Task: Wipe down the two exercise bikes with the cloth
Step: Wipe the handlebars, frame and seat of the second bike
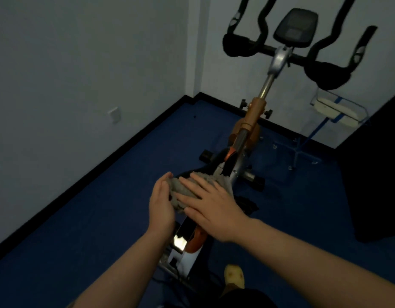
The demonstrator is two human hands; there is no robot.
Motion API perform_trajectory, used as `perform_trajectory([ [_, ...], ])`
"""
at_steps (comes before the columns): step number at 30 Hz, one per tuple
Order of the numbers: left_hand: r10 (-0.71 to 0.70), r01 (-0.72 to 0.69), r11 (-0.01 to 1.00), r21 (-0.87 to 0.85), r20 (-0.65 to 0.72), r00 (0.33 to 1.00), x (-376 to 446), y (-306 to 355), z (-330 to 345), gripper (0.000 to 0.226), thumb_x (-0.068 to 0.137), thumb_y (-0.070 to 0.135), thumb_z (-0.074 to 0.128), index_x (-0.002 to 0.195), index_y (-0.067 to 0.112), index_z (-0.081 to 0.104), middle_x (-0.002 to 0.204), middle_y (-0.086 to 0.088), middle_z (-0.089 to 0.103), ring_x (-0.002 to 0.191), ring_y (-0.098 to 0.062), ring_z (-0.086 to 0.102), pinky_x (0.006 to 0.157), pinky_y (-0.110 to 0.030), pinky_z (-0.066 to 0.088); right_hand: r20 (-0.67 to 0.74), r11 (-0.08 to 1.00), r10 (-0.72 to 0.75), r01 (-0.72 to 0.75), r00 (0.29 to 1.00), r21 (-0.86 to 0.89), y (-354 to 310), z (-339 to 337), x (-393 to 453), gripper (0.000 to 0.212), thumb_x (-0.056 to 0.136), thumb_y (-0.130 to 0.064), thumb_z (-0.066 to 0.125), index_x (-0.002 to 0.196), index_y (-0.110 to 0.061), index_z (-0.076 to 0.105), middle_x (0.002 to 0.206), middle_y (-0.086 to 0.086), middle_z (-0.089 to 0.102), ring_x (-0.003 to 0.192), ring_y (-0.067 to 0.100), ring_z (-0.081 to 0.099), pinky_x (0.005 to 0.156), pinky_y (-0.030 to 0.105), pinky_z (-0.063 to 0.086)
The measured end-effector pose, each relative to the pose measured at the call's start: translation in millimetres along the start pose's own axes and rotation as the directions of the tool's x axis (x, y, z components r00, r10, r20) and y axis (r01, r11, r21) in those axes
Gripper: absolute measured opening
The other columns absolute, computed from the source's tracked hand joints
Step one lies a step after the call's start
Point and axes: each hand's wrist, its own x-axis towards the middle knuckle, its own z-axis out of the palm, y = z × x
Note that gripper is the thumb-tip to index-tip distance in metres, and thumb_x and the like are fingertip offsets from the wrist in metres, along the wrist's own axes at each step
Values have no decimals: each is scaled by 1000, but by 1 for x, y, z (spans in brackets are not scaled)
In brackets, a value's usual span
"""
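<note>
One exercise bike (pixel 252 121) with an orange and silver frame stands in front of me, its black handlebars (pixel 321 72) and console (pixel 295 24) at the top right. A grey cloth (pixel 181 192) lies over the bike's black saddle, which is mostly hidden under it. My right hand (pixel 214 203) lies flat on the cloth with straight fingers. My left hand (pixel 161 205) cups the cloth's left end, its fingers curled round the edge. Only this one bike is in view.
A white wall with a socket (pixel 114 114) runs along the left, meeting the blue floor (pixel 103 218) at a black skirting. A clear stand with a white object (pixel 334 112) sits at the right. A dark panel (pixel 374 174) fills the far right. My yellow slipper (pixel 234 275) shows below.
</note>
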Motion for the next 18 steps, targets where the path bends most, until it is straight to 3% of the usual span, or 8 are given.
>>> perform_trajectory([
  [3, -46, 42, 998, -49, -88, 995, 1, 2, 4, 34, 104, 29, 33, 123, 21, 60, 122, 4, 62, 110, -7, 59, 97, -29, 47, 86, 984, -168, 171, 982, -39, 10, -5, 25, 41, 102, -45, 33, 139, -35, 48, 161, -11, 11, 149, 13, -3, 118, 42, 3],
  [6, -60, 52, 997, -54, -151, 987, -2, 5, 9, 35, 104, 29, 32, 123, 20, 60, 122, 3, 62, 113, -11, 58, 102, -35, 45, 149, 964, -265, 264, 953, 27, 24, -12, 50, 37, 101, -44, 38, 133, -35, 54, 157, -8, 26, 146, 14, 11, 117, 39, 7],
  [9, -100, 80, 992, -98, -220, 970, -4, 7, 14, 34, 104, 31, 35, 124, 21, 59, 120, 2, 63, 109, -9, 60, 98, -30, 47, 114, 973, -230, 224, 967, 59, 22, -15, 76, 32, 100, -42, 40, 123, -33, 61, 138, -10, 49, 128, 14, 39, 107, 35, 25],
  [11, -141, 106, 984, -146, -254, 957, -5, 6, 18, 34, 103, 33, 36, 126, 20, 58, 122, 2, 62, 110, -9, 59, 100, -30, 45, -8, 992, -130, 130, 992, -6, 13, -9, 78, 32, 100, -41, 38, 115, -34, 64, 127, -13, 56, 119, 14, 46, 101, 33, 29],
  [13, -127, 94, 987, -129, -273, 954, -8, 7, 23, 35, 103, 35, 36, 127, 21, 58, 123, 4, 62, 109, -5, 59, 99, -27, 45, -107, 996, -88, 89, 990, 10, 6, -3, 57, 35, 100, -41, 34, 122, -35, 60, 135, -13, 52, 129, 14, 40, 107, 32, 23],
  [16, -75, 60, 996, -60, -304, 950, -11, 9, 34, 35, 103, 36, 33, 122, 22, 59, 121, 4, 63, 107, -5, 59, 101, -32, 45, -111, 982, -158, 168, 981, 86, 19, 3, 12, 44, 101, -44, 25, 140, -38, 43, 156, -13, 28, 146, 9, 14, 114, 32, 15],
  [18, -8, 48, 992, 113, -330, 944, -12, 8, 43, 39, 104, 35, 28, 124, 21, 58, 126, 3, 59, 115, -10, 54, 108, -39, 38, -111, 969, -180, 195, 977, 149, 41, 6, -6, 44, 101, -46, 26, 142, -36, 41, 158, -16, 20, 147, 3, 7, 113, 32, 16],
])
